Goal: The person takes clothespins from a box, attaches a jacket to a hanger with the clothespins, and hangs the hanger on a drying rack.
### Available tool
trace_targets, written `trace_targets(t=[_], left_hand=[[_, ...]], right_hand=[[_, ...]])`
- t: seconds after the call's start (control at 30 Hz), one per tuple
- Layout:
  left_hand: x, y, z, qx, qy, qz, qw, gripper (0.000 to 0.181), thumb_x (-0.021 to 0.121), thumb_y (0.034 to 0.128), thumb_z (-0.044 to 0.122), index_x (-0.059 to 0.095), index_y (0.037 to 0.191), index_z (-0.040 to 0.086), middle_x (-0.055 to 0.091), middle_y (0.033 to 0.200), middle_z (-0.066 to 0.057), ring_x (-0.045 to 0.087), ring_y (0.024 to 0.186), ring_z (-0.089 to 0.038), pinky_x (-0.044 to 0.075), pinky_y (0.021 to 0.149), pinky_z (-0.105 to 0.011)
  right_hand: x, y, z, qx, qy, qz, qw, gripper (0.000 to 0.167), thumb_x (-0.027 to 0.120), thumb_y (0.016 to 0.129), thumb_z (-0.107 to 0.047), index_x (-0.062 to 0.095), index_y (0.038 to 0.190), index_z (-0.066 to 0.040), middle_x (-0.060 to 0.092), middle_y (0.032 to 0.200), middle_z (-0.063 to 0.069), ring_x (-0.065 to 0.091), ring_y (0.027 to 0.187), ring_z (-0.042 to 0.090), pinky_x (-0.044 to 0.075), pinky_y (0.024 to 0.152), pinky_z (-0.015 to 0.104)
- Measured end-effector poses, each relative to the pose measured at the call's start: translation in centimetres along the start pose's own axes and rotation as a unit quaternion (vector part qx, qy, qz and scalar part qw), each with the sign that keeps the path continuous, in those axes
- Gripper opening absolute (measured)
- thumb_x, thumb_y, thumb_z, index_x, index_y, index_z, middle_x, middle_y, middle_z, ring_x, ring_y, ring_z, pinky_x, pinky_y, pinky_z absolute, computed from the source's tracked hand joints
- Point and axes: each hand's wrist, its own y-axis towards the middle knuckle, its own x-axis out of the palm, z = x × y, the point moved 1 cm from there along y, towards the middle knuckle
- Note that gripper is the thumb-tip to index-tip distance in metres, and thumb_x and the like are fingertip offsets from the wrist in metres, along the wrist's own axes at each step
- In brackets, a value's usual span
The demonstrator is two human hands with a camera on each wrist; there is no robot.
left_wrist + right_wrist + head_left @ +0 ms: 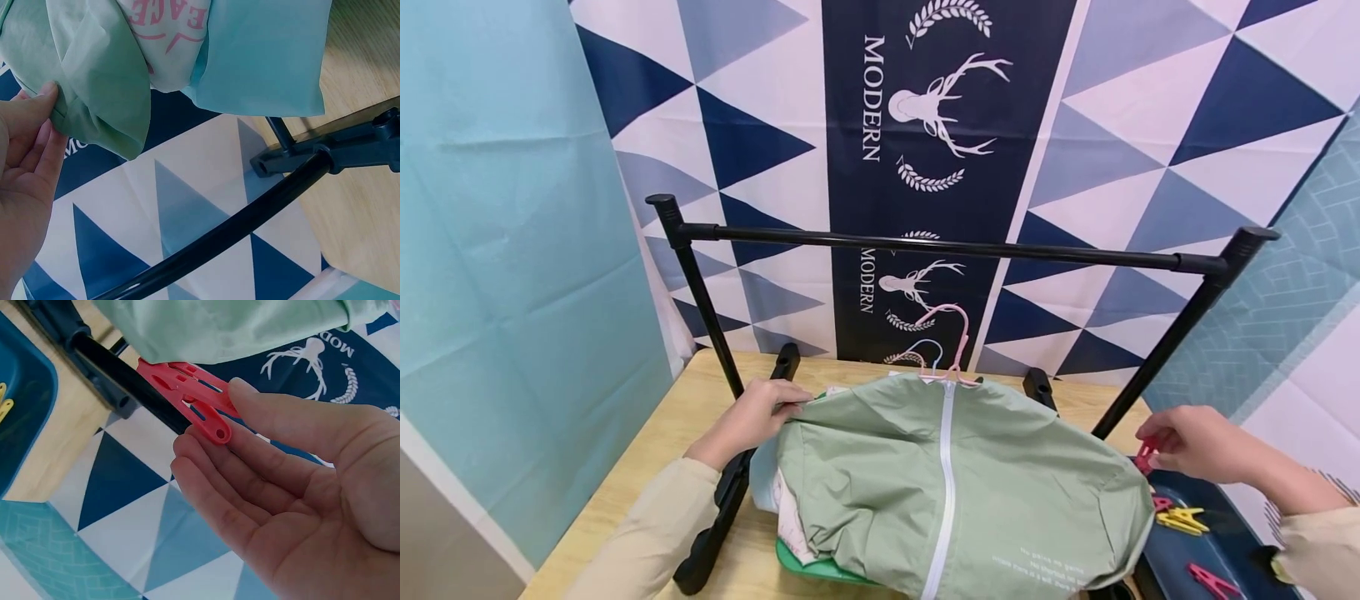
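Observation:
A light green zip-up jacket with a white zipper hangs on a pink hanger, whose hook is below the rack's bar and apart from it. My left hand pinches the jacket's left shoulder between thumb and fingers; the left wrist view shows that grip on the green cloth too. In my right hand is a red clothespin, held by its handles between thumb and fingers. Its tip is close beside the jacket's right edge; whether it bites the cloth I cannot tell.
A black clothes rack stands on the wooden table. Behind the jacket are a white printed garment, a light blue one and a green tray. A dark blue bin at right contains yellow clothespins and red ones.

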Motion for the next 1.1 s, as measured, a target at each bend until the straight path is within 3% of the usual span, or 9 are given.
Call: trace_targets(t=[0.23,0.47,0.63,0.83,1.1], left_hand=[[0.0,0.1,0.1,-0.01,-0.004,-0.007,0.9999,0.025,0.067,0.0846,-0.003,0.074,0.107,0.004,0.074,0.106,-0.012,0.07,0.098,-0.028,0.059,0.079,-0.032],[-0.1,0.1,0.1,-0.017,-0.005,-0.016,0.9997,0.024,0.067,0.0856,-0.001,0.074,0.108,0.005,0.074,0.107,-0.011,0.07,0.099,-0.027,0.059,0.08,-0.032],[-0.2,0.2,0.2,-0.019,0.001,-0.016,0.9997,0.024,0.067,0.0856,-0.001,0.074,0.108,0.005,0.073,0.107,-0.012,0.069,0.1,-0.028,0.059,0.081,-0.033],[-0.4,0.3,0.1,-0.021,-0.004,-0.016,0.9996,0.025,0.067,0.0856,-0.001,0.073,0.109,0.004,0.073,0.108,-0.013,0.069,0.101,-0.029,0.059,0.081,-0.034],[-0.2,0.2,0.1,-0.029,-0.011,-0.023,0.9993,0.025,0.066,0.0858,-0.002,0.073,0.109,0.005,0.073,0.109,-0.013,0.069,0.102,-0.029,0.059,0.081,-0.033]], right_hand=[[-0.9,0.5,-0.7,0.003,-0.012,0.011,0.9999,0.027,0.081,0.072,-0.013,0.071,0.093,0.001,0.068,0.078,-0.004,0.055,0.063,-0.003,0.05,0.057,0.015],[-1.6,1.0,-1.3,-0.031,-0.03,0.033,0.9985,0.024,0.081,0.072,-0.012,0.071,0.089,0.0,0.068,0.076,-0.005,0.057,0.062,-0.001,0.051,0.056,0.017],[-2.8,1.7,-2.3,-0.011,-0.028,0.023,0.9993,0.025,0.08,0.075,-0.016,0.072,0.093,-0.001,0.069,0.078,-0.006,0.056,0.064,-0.003,0.051,0.057,0.017],[-3.9,2.7,-4.1,-0.018,-0.017,0.033,0.9991,0.029,0.077,0.078,-0.016,0.07,0.101,0.0,0.069,0.082,-0.007,0.062,0.068,0.001,0.058,0.064,0.026],[-4.8,3.8,-6.9,-0.038,0.001,0.048,0.9981,0.029,0.076,0.08,-0.013,0.07,0.106,-0.001,0.071,0.084,-0.005,0.064,0.071,0.003,0.053,0.06,0.016]])
